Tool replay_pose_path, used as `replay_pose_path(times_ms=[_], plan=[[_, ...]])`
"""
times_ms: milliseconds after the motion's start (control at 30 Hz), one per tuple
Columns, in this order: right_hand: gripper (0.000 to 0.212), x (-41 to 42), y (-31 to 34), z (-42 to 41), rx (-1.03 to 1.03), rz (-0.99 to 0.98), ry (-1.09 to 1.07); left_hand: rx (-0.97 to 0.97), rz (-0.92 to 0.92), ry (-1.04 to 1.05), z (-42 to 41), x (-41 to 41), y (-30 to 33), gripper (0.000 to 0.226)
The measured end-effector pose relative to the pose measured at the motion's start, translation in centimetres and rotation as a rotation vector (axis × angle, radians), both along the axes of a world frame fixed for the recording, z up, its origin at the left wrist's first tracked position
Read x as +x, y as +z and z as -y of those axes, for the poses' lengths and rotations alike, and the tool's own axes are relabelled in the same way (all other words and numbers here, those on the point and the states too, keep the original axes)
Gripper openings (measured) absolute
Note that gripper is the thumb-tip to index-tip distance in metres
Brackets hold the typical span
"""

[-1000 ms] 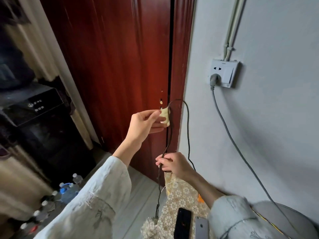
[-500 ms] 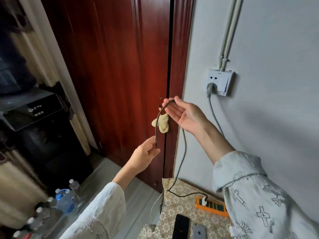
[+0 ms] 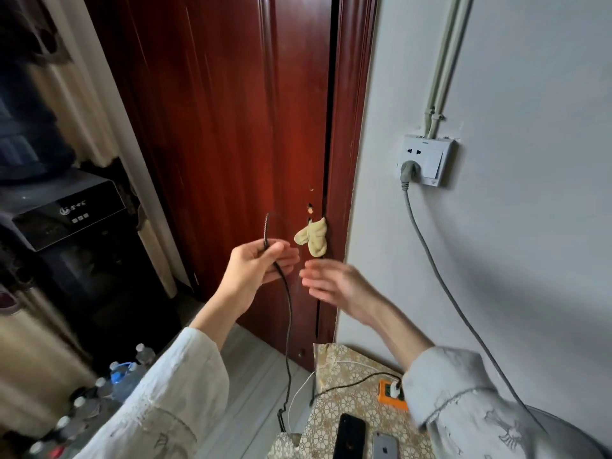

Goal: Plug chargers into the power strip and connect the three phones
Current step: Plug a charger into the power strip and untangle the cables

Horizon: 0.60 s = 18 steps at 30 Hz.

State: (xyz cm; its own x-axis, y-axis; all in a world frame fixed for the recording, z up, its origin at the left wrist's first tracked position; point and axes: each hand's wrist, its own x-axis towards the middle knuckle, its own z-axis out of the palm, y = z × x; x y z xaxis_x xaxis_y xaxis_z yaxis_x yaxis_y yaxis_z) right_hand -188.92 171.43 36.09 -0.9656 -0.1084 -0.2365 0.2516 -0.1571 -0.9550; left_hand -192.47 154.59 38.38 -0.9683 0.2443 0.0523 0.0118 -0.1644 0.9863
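Pinching the black braided charging cable (image 3: pixel 287 313) near its free end, left hand (image 3: pixel 255 273) raised before the red wooden door (image 3: pixel 215 127); right hand (image 3: pixel 334 283) beside it, fingers loosely spread, holding nothing. Cable trails down to the orange power strip (image 3: pixel 385 397) on the patterned worktop (image 3: pixel 344 412).

A dark braided cable (image 3: pixel 287 313) hangs from the left hand (image 3: pixel 255 270) and runs down to a white charger (image 3: pixel 394 389) plugged into the orange power strip (image 3: pixel 390 397). A black phone (image 3: pixel 348 438) and a grey phone (image 3: pixel 385 446) lie side by side, near the strip.
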Motion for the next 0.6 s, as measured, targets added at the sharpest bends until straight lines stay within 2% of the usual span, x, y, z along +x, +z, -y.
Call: replay_pose_path(times_ms=[100, 200, 267, 367, 533, 600], plan=[[0.043, 0.8, -2.5, 2.6, 0.291, -0.055, 0.276, 0.152, 0.048, -0.019, 0.4, -1.1, 2.3, 0.016], [0.027, 1.1, -3.9, 4.6, 0.535, -0.136, 0.275, 0.197, 0.048, -0.004, 1.3, -2.2, 4.1, 0.017], [0.019, 1.2, -4.5, 4.6, 0.623, -0.180, 0.249, 0.204, 0.037, 0.019, 2.2, -3.0, 4.8, 0.018], [0.019, 0.6, -4.0, 3.8, 0.601, -0.195, 0.226, 0.187, 0.068, 0.009, 3.6, -3.5, 4.8, 0.027], [0.018, -1.6, -0.1, 3.4, 0.338, -0.247, 0.087, -0.058, 0.215, -0.009, 4.1, -1.9, -0.7, 0.033], [0.017, -2.4, 1.8, 3.1, 0.262, -0.266, 0.050, -0.165, 0.234, -0.116, 3.9, -0.2, -3.2, 0.041]])
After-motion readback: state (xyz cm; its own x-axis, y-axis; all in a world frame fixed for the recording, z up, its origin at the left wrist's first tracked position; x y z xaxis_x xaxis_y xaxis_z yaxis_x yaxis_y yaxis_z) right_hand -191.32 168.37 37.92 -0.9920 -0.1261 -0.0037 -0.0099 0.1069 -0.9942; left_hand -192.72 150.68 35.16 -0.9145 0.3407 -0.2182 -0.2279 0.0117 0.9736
